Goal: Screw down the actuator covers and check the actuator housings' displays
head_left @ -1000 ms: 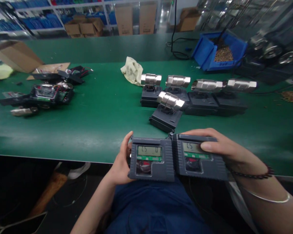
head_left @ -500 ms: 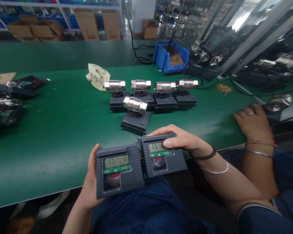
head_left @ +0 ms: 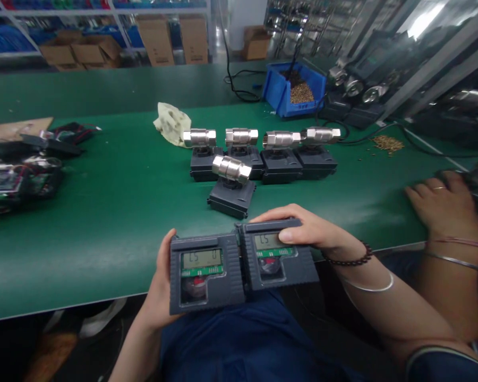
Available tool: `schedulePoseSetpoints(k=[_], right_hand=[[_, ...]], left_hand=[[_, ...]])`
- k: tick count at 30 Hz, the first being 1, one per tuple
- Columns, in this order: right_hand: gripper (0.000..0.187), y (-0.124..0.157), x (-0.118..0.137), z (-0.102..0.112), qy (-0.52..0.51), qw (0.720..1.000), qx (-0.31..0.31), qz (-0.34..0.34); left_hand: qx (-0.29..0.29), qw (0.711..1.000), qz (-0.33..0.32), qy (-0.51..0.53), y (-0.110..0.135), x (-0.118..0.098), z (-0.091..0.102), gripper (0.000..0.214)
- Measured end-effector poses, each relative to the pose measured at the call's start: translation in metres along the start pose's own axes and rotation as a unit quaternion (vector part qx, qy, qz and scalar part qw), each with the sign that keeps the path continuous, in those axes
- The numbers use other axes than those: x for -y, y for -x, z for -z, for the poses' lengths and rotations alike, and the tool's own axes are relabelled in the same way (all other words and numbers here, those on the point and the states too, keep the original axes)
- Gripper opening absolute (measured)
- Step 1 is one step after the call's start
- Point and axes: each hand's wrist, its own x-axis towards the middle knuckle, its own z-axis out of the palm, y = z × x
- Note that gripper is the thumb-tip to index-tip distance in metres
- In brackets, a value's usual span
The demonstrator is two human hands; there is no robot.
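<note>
My left hand (head_left: 161,286) is wrapped round the outer side of a dark grey electric valve actuator (head_left: 231,286), whose window shows a small display and a green circuit board. Over the top of a second, similar actuator (head_left: 297,270) lies my right hand (head_left: 302,228), its thumb on the display window. The two housings are side by side, nearly touching, above the table's front edge. Whatever is beneath them is hidden. Just beyond stands one motorised ball valve (head_left: 231,196), its shiny metal body on top of a grey box. Behind it several more valves (head_left: 281,164) form a row.
A blue bin (head_left: 276,95) of small brass-coloured parts stands at the back, with a loose pile (head_left: 388,143) to its right. A crumpled cloth (head_left: 171,124) lies behind the valves. Opened units (head_left: 19,180) are at left. A co-worker's hand (head_left: 446,204) rests at right.
The whole scene has shifted slightly to the right in view as the camera turned. Both hands keep the same grip on the two actuators.
</note>
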Motion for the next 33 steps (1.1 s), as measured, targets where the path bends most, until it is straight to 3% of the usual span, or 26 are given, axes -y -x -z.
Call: schedulePoseSetpoints(k=[3, 7, 11, 18, 25, 33], right_hand=[[0.058, 0.001, 0.002, -0.001, 0.008, 1.0, 0.0, -0.002], [0.057, 0.001, 0.004, -0.001, 0.018, 1.0, -0.004, -0.015], [0.054, 0.003, 0.005, -0.004, -0.011, 1.0, -0.009, -0.023], [0.055, 0.005, 0.004, -0.005, 0.006, 0.999, -0.024, -0.033], [0.052, 0.005, 0.007, -0.008, -0.002, 0.999, -0.032, -0.035], [0.049, -0.002, 0.009, -0.007, -0.016, 0.998, -0.046, -0.025]], left_hand=[[-0.014, 1.0, -0.016, 0.011, 0.0, -0.006, -0.005, 0.122], [0.015, 0.998, -0.041, 0.047, -0.004, -0.009, -0.012, 0.129], [0.014, 0.997, -0.06, 0.046, -0.004, -0.013, -0.014, 0.119], [0.003, 0.998, -0.047, 0.036, -0.003, -0.024, -0.016, 0.125], [0.006, 0.998, -0.051, 0.036, -0.003, -0.024, -0.016, 0.117], [0.008, 0.999, -0.037, 0.035, -0.007, -0.027, -0.016, 0.132]])
